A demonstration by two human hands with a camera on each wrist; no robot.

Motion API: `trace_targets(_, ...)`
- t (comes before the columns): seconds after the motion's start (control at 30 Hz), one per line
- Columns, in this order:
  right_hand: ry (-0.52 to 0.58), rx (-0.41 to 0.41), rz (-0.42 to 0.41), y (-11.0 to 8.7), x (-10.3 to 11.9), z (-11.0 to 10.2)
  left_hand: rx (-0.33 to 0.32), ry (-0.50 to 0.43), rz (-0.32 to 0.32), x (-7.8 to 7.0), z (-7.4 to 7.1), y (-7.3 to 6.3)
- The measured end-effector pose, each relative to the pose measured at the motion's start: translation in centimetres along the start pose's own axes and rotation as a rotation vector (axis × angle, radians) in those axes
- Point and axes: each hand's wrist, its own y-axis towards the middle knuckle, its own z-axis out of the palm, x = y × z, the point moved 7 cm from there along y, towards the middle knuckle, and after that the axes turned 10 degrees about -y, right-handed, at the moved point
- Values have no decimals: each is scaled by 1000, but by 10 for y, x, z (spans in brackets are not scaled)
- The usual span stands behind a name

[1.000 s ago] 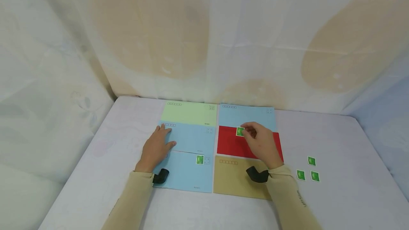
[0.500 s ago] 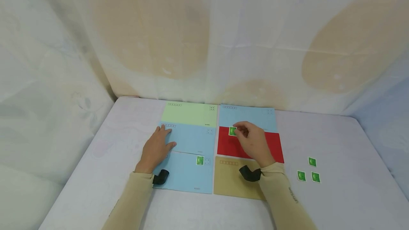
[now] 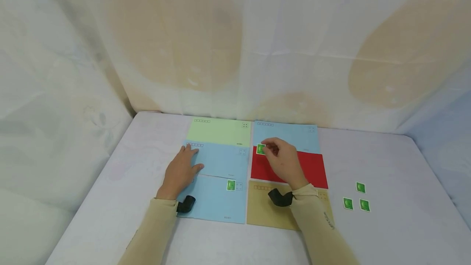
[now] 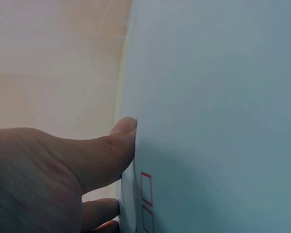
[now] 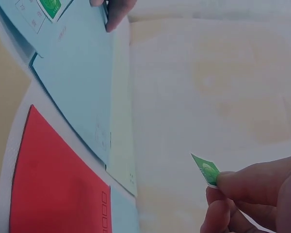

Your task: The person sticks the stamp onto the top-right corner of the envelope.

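Note:
My right hand (image 3: 282,159) pinches a small green postage stamp (image 3: 260,149) with a white border between thumb and fingers. In the head view the stamp overlaps the upper left corner of the red envelope (image 3: 309,169); in the right wrist view the pinched stamp (image 5: 206,170) shows apart from that envelope. My left hand (image 3: 179,174) rests with spread fingers on the left side of the middle blue envelope (image 3: 220,160). Its thumb (image 4: 104,150) lies along a paper edge in the left wrist view. Another green stamp (image 3: 231,185) lies on the front blue envelope (image 3: 213,203), beside its printed square.
Behind these lie a pale green envelope (image 3: 220,131) and another blue envelope (image 3: 290,132). A tan envelope (image 3: 265,209) sits at the front right, partly under the right forearm. On the white table (image 3: 397,167) to the right, loose stamps (image 3: 348,203) lie grouped.
My right hand has moved left over the red envelope with the stamp, from its middle to its upper left corner. The left hand has stayed in place.

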Motion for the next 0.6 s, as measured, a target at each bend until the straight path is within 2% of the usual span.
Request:
trace_targets(0.27,19,8,-10,4,5,10,-11,-3,-7,0,0,0)
trace_targets(0.6,48,21,17,11,12,23,-9,-2,-13,0,0,0)
